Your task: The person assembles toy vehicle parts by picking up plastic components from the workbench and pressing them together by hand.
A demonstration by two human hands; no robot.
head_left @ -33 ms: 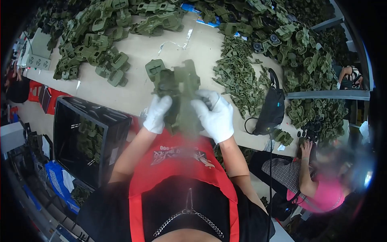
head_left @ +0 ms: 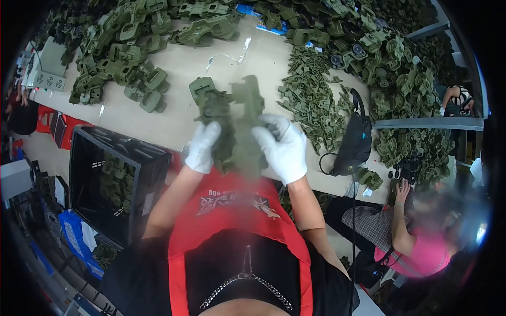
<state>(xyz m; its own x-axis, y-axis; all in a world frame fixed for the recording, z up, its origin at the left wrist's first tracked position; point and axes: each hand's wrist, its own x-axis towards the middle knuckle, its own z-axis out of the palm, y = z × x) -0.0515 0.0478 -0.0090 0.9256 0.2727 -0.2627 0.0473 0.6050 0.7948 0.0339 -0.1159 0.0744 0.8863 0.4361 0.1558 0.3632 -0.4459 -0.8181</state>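
White gloves cover both hands, held in front of the red apron. My left hand (head_left: 204, 147) is closed on the edge of a dark green molded plastic part (head_left: 219, 126). A long, flatter green plastic piece (head_left: 246, 113) is gripped by my right hand (head_left: 282, 148), its fingers bent against the right edge. The two pieces stand side by side with a narrow gap at the top; lower down, blur hides whether they touch. Just beyond the left one, another green part (head_left: 201, 86) shows on the table, partly covered.
Heaped green plastic parts (head_left: 118, 66) lie at the far left, and small green pieces (head_left: 311, 95) spread to the right. A black pouch (head_left: 354, 142) rests near the table edge. At left stands a black crate (head_left: 100, 184); a co-worker in pink (head_left: 416, 247) sits at right.
The two green pieces have drawn slightly apart at the top, the right one tilting a little. My right hand has shifted slightly to the right.
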